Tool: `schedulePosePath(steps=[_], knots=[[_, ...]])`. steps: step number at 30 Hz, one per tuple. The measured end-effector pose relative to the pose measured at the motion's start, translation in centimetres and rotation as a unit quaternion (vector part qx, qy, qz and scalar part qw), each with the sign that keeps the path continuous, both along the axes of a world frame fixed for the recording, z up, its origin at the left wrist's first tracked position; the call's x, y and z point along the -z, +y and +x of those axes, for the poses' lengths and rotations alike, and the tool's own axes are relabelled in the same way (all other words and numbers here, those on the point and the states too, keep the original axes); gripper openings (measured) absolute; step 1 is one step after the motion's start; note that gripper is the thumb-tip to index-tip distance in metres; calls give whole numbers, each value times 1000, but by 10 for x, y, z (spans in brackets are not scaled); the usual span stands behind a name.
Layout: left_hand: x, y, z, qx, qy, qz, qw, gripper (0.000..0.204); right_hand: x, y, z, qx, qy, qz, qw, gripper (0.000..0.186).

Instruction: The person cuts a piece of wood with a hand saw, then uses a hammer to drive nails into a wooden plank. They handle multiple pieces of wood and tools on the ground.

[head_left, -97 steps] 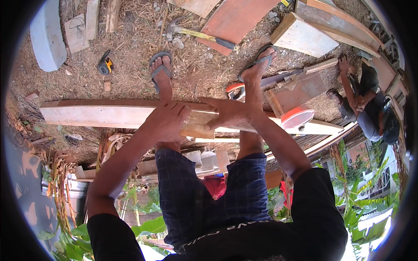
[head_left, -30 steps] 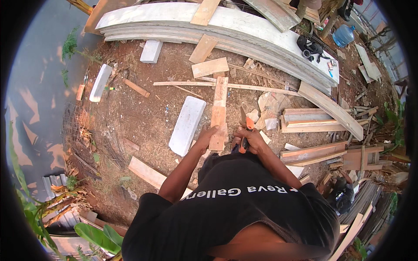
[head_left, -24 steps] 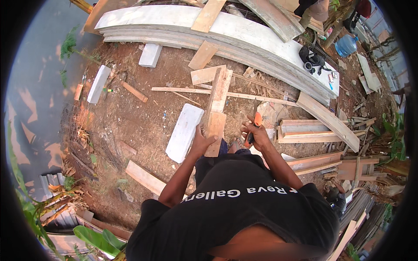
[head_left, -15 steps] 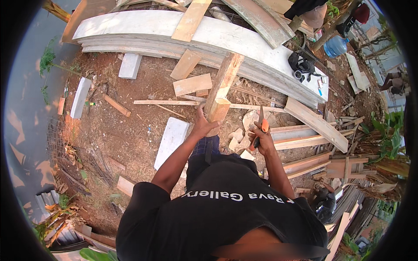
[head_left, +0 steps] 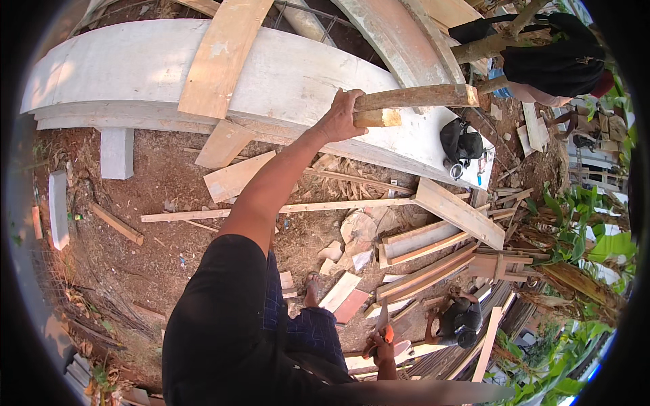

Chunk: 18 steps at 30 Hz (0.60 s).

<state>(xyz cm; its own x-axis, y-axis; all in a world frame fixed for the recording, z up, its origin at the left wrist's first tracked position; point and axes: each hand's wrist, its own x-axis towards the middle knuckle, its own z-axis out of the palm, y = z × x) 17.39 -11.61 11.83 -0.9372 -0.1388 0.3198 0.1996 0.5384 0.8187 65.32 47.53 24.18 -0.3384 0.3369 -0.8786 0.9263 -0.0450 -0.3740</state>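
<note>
Wooden pieces (head_left: pixel 426 98) are sticking out to the right of the left hand (head_left: pixel 340 118), which is squeezing them over white slabs (head_left: pixel 291 74). Well apart, the right hand (head_left: pixel 383 350) is holding an orange-handled saw (head_left: pixel 388 333). Brown dirt (head_left: pixel 172 271) is lying below, with green leaves (head_left: pixel 613 249) growing far right.

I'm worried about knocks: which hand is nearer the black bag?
Left. In the picture, the left hand, gripping wood, is left of the black bag; the right hand, holding a saw, is far below it.
</note>
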Motion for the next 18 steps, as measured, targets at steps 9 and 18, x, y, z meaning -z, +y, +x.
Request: schedulePosePath(steps=[9, 18], knots=[[86, -22, -34, 28, -112, 31, 993, 99, -23, -114, -2, -47, -132, -12, 990, 56], [-4, -7, 5, 73, -176, -171, 967, 88, -37, -177, -66, -61, 54, -91, 992, 45]])
